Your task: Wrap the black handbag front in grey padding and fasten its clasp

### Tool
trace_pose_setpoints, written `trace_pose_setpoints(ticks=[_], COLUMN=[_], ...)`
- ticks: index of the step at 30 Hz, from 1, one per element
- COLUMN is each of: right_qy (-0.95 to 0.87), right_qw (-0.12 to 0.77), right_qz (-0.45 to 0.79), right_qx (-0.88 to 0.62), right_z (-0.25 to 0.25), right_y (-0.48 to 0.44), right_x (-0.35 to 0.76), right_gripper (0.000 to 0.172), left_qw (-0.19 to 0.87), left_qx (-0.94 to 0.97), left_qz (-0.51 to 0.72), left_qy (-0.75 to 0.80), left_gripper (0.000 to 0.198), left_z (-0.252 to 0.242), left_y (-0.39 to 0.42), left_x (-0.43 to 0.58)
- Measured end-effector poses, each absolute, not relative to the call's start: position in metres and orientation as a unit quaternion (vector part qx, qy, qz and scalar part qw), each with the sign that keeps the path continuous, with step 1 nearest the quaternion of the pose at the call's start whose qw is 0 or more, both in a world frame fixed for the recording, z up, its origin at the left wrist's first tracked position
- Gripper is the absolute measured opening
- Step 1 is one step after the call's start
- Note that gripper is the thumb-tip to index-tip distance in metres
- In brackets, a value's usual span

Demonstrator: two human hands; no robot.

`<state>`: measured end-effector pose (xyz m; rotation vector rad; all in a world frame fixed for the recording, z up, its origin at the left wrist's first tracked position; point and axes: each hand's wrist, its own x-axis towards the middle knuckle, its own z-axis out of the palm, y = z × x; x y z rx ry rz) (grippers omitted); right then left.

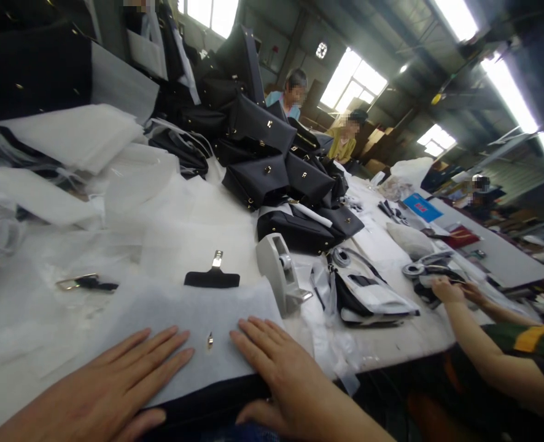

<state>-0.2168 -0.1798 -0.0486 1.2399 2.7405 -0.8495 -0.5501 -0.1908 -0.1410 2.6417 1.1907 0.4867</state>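
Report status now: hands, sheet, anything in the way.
Left hand and right hand resting on white sheet. Metal clasp showing between them. Tape dispenser by sheet's far right corner.

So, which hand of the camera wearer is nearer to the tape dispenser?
Right. The right hand lies just this side of the tape dispenser; the left hand lies farther off, leftward.

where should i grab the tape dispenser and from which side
Probably grip the tape dispenser by its tall rounded end, coming from above with the right hand, the nearer one. That end stands highest, while the low end bears a metallic edge best avoided, and plastic lies on its right.
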Motion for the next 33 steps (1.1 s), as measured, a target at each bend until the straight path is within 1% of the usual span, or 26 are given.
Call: trace_pose_setpoints(ticks=[3, 4, 5, 8, 11, 12, 16, 18, 20, 22, 23, 25, 28, 29, 30, 31, 32, 33], right_qy=[0.885, 0.887, 0.889, 0.893, 0.895, 0.894, 0.891, 0.892, 0.897, 0.901, 0.904, 0.906, 0.897, 0.889, 0.88, 0.871, 0.861, 0.85], right_qw=[0.001, -0.001, -0.004, -0.018, -0.045, -0.056, -0.1, -0.123, -0.136, -0.136, -0.133, -0.125, -0.109, -0.105, -0.1, -0.088, -0.067, -0.039], right_qz=[-0.226, -0.212, -0.199, -0.159, -0.124, -0.114, -0.046, -0.004, 0.016, 0.012, 0.001, -0.039, -0.126, -0.146, -0.158, -0.161, -0.156, -0.146], right_qx=[0.408, 0.41, 0.413, 0.42, 0.426, 0.429, 0.44, 0.434, 0.421, 0.412, 0.407, 0.402, 0.409, 0.421, 0.437, 0.456, 0.479, 0.504], right_z=[-0.062, -0.064, -0.065, -0.07, -0.087, -0.096, -0.14, -0.161, -0.176, -0.182, -0.181, -0.171, -0.14, -0.128, -0.116, -0.105, -0.096, -0.089], right_y=[-0.188, -0.188, -0.188, -0.187, -0.186, -0.186, -0.189, -0.191, -0.193, -0.194, -0.195, -0.197, -0.198, -0.197, -0.195, -0.192, -0.188, -0.182], right_x=[-0.221, -0.223, -0.225, -0.23, -0.232, -0.233, -0.235, -0.235, -0.234, -0.231, -0.229, -0.226, -0.226, -0.23, -0.236, -0.244, -0.254, -0.264], right_gripper=[0.102, 0.102, 0.101, 0.1, 0.092, 0.087, 0.055, 0.049, 0.05, 0.054, 0.056, 0.062, 0.079, 0.077, 0.064, 0.046, 0.033, 0.028], left_qw=[0.054, 0.046, 0.04, 0.033, 0.031, 0.031, 0.052, 0.064, 0.065, 0.049, 0.032, -0.017, -0.082, -0.091, -0.094, -0.097, -0.099, -0.103], left_qx=[0.932, 0.938, 0.942, 0.938, 0.932, 0.929, 0.912, 0.909, 0.918, 0.932, 0.937, 0.941, 0.939, 0.937, 0.933, 0.93, 0.928, 0.928], left_qz=[0.139, 0.128, 0.114, 0.087, 0.12, 0.136, 0.181, 0.179, 0.161, 0.133, 0.121, 0.114, 0.137, 0.148, 0.157, 0.165, 0.17, 0.171], left_qy=[0.33, 0.318, 0.313, 0.334, 0.342, 0.344, 0.365, 0.372, 0.358, 0.333, 0.325, 0.318, 0.304, 0.302, 0.308, 0.314, 0.315, 0.316], left_gripper=[0.095, 0.101, 0.101, 0.086, 0.077, 0.074, 0.067, 0.065, 0.069, 0.073, 0.072, 0.068, 0.064, 0.063, 0.062, 0.061, 0.061, 0.061], left_z=[-0.131, -0.127, -0.123, -0.118, -0.128, -0.135, -0.169, -0.179, -0.182, -0.177, -0.174, -0.168, -0.168, -0.171, -0.174, -0.177, -0.18, -0.182], left_y=[-0.188, -0.187, -0.186, -0.183, -0.18, -0.179, -0.179, -0.18, -0.181, -0.183, -0.183, -0.185, -0.186, -0.187, -0.187, -0.186, -0.186, -0.186], left_x=[-0.553, -0.554, -0.554, -0.554, -0.554, -0.555, -0.558, -0.56, -0.562, -0.563, -0.562, -0.56, -0.555, -0.554, -0.554, -0.554, -0.554, -0.555])
